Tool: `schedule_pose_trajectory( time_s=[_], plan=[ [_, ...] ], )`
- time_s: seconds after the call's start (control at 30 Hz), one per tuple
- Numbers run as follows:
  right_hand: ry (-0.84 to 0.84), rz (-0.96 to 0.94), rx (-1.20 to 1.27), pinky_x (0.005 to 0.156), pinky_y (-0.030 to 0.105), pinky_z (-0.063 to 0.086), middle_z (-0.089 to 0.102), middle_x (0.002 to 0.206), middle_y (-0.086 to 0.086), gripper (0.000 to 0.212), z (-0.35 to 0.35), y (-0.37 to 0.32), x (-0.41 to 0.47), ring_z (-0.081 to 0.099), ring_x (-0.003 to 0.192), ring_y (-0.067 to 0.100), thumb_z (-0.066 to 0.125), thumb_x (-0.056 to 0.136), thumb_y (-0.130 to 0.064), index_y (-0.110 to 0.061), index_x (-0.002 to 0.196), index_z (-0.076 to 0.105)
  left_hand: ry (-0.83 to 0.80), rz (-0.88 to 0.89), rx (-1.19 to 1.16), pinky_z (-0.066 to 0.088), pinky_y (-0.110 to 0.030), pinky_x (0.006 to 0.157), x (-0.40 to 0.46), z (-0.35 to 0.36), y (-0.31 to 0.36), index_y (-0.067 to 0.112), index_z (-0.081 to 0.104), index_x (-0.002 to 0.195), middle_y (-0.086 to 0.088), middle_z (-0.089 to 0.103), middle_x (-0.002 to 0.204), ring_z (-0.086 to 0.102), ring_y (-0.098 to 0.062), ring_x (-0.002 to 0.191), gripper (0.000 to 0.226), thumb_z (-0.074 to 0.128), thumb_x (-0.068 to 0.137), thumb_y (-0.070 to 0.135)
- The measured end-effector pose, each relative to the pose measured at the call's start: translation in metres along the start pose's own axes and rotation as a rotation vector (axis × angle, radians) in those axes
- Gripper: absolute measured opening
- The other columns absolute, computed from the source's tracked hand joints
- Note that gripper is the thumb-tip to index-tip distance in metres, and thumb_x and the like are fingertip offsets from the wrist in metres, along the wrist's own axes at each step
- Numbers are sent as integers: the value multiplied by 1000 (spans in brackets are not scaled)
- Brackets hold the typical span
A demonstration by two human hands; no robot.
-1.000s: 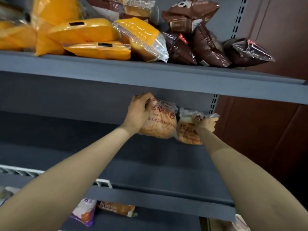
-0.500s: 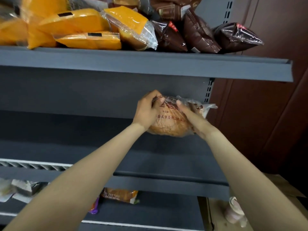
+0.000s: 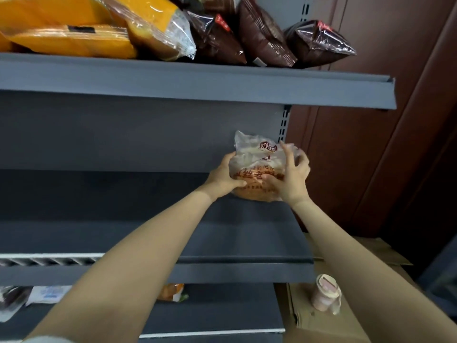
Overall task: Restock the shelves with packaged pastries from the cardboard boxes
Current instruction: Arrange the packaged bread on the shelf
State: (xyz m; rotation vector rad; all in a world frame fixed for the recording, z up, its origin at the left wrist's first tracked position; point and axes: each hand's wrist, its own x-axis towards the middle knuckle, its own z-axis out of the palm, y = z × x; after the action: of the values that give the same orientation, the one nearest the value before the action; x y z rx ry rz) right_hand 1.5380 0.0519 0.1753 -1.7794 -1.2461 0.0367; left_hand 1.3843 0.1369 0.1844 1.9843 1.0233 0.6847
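Observation:
A clear bag of golden pastry (image 3: 254, 167) with red lettering stands upright at the back right of the grey middle shelf (image 3: 222, 233). My left hand (image 3: 222, 178) grips its left side, thumb across the lower front. My right hand (image 3: 291, 177) holds its right side with fingers spread and curled around it. A second bag seen earlier is hidden behind the front one or my hands. A cardboard box (image 3: 321, 315) sits on the floor at lower right.
The top shelf (image 3: 197, 82) carries orange packs (image 3: 74, 38) and dark brown packs (image 3: 264, 35). A pink cup-shaped pack (image 3: 325, 295) lies on the box. The bottom shelf holds a few packets (image 3: 47, 294). A brown wall panel stands to the right.
Both hands brought the two bags together and moved them right and back, standing the front bag upright on the middle shelf. The camera tilted downward.

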Motion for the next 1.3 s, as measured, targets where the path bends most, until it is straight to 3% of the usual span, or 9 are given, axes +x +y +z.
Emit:
schedule_pose_trajectory(
  time_s=[0.13, 0.23, 0.37, 0.5, 0.63, 0.77, 1.1, 1.23, 1.3],
  plan=[
    [56, -371, -614, 119, 43, 13, 21, 153, 20, 60, 3, -7, 1, 16, 144, 37, 72, 75, -9, -21, 131, 52, 49, 16, 51, 46, -25, 85, 3, 6, -5, 30, 25, 143, -7, 52, 133, 54, -22, 117, 82, 73, 79, 11],
    [-168, -286, -671, 119, 36, 10, 45, 137, 7, 54, 3, -18, 0, 36, 134, 26, 62, 81, -8, -17, 131, 46, 9, -11, 80, 50, -28, 85, 3, 4, -6, 32, 21, 143, -8, 53, 130, 57, -22, 111, 87, 71, 77, 7],
    [-191, -215, -719, 120, 39, 7, 41, 139, 5, 60, 5, -30, -2, 33, 136, 25, 59, 82, -5, -15, 137, 36, -29, -28, 127, 48, -39, 99, -6, -8, 0, 31, 13, 149, -10, 53, 133, 55, -25, 117, 94, 72, 78, 12],
    [-121, -298, -652, 121, 38, 8, 33, 147, 4, 63, 14, -70, -14, 24, 141, 25, 52, 87, -10, -17, 145, 29, 68, 60, 546, 47, -42, 95, -32, -43, 2, 25, 30, 141, -10, 52, 134, 51, -29, 120, 57, 56, 90, 22],
    [-280, -316, -392, 97, 37, 43, 46, 136, 6, 43, 41, -135, -35, 45, 125, 26, 50, 91, -14, -21, 133, 46, 220, 20, 765, 45, -36, 85, -73, -99, -3, 18, 47, 128, -13, 54, 126, 54, -32, 113, 34, 47, 95, 26],
    [-350, -380, -275, 84, 35, 49, 64, 115, 5, 29, 94, -202, -71, 58, 108, 28, 47, 91, -20, -24, 119, 55, 373, -78, 755, 47, -37, 83, -133, -172, -37, 17, 51, 125, -18, 58, 118, 57, -38, 107, 34, 48, 93, 27],
    [-633, -588, -45, 75, 39, 52, 68, 103, 3, 21, 282, -429, -255, 61, 95, 26, 45, 94, -20, -20, 104, 64, 514, -361, 800, 47, -37, 73, -359, -400, -205, 14, 62, 106, -13, 67, 103, 61, -35, 95, 23, 49, 92, 27],
    [-841, -655, -33, 49, 28, 41, 63, 90, 2, 23, 368, -516, -345, 54, 65, 16, 46, 96, -20, -16, 109, 64, 489, -489, 765, 41, -32, 66, -464, -488, -275, 11, 63, 101, -15, 66, 100, 60, -33, 94, 22, 51, 93, 27],
    [-966, -665, 3, 64, 35, 51, 64, 97, 6, 22, 411, -553, -388, 60, 82, 23, 48, 95, -21, -14, 108, 64, 504, -564, 720, 42, -34, 64, -517, -525, -309, 7, 63, 94, -17, 66, 95, 60, -32, 85, 21, 50, 94, 24]
  ],
)
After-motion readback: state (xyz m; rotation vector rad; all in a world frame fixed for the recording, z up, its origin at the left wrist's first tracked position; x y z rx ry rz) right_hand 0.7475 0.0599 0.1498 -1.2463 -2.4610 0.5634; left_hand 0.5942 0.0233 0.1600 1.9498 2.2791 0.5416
